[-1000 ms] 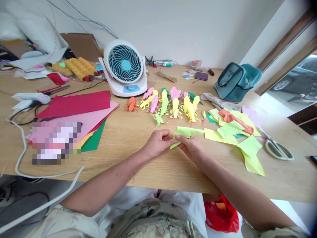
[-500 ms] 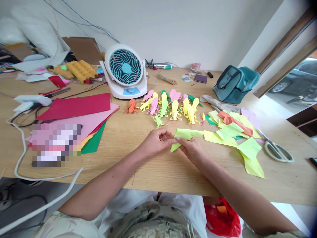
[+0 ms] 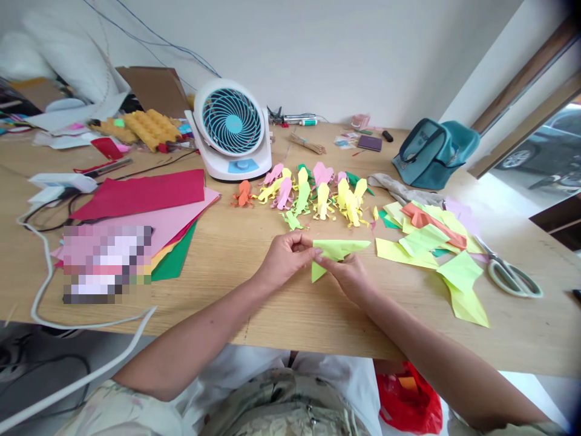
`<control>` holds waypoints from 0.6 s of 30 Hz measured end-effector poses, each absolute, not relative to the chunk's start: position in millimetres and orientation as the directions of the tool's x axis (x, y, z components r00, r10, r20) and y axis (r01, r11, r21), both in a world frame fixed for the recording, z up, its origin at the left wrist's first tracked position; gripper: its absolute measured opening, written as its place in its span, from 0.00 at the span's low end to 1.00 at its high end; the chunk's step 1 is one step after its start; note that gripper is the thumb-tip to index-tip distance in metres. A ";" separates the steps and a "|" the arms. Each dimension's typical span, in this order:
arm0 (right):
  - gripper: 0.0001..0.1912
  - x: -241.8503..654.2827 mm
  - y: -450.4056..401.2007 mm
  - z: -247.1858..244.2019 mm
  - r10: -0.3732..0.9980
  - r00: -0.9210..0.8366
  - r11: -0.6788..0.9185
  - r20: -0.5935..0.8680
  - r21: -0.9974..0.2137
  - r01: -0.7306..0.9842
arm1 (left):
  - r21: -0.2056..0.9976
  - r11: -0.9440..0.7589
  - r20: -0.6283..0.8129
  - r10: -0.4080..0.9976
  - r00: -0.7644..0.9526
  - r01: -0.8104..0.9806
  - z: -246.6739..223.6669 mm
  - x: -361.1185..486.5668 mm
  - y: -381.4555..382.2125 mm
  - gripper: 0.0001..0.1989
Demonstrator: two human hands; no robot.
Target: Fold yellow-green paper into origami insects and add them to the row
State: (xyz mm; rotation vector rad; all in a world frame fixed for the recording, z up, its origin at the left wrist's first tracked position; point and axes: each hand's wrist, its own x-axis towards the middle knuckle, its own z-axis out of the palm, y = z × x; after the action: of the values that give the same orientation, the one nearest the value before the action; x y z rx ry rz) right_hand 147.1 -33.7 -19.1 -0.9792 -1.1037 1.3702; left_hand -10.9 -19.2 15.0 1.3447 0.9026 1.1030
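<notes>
A folded sheet of yellow-green paper (image 3: 341,247) is held just above the table's front half, with a triangular flap hanging down. My left hand (image 3: 290,253) pinches its left edge between thumb and fingers. From the right, my right hand (image 3: 345,272) grips the lower edge, its thumb close to the left thumb. Part of the paper is hidden behind the fingers. Just beyond the hands stand several small folded-paper figures, among them a light green one (image 3: 292,220), an orange one (image 3: 244,194) and a yellow one (image 3: 323,202).
Paper scraps (image 3: 424,242) and scissors (image 3: 512,274) lie at right. Coloured sheets (image 3: 145,192), partly under a pixelated patch, and a white cable (image 3: 39,290) are at left. Behind stand a fan (image 3: 233,124) and a teal bag (image 3: 436,154). A red plastic bag (image 3: 408,402) sits below the table edge.
My left hand has closed onto the paper's left edge, and the paper has turned slightly, its flap now pointing straight down. The whole view has shifted a little.
</notes>
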 end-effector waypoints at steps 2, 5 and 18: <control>0.16 146.7 -33.0 -19.3 0.997 -0.078 0.009 0.027 -0.974 -0.228 | 0.990 -0.028 0.062 0.967 0.247 -0.136 15.1 -9.7 -19.5 0.18; 0.15 146.4 -33.2 -17.7 0.998 -0.061 0.015 0.028 -0.979 -0.204 | 0.980 0.003 0.043 0.974 0.222 -0.201 16.8 -7.7 -20.5 0.19; 0.12 145.6 -37.7 -10.2 0.998 -0.023 0.055 0.060 -0.987 -0.153 | 0.939 0.121 -0.029 0.960 0.278 -0.321 21.8 -2.5 -29.1 0.19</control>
State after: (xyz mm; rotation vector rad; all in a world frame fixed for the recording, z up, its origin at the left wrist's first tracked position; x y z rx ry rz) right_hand 145.6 -37.7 -10.2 -1.0412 -1.1426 1.2555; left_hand -2.5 -29.1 21.8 1.0212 0.8020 1.0986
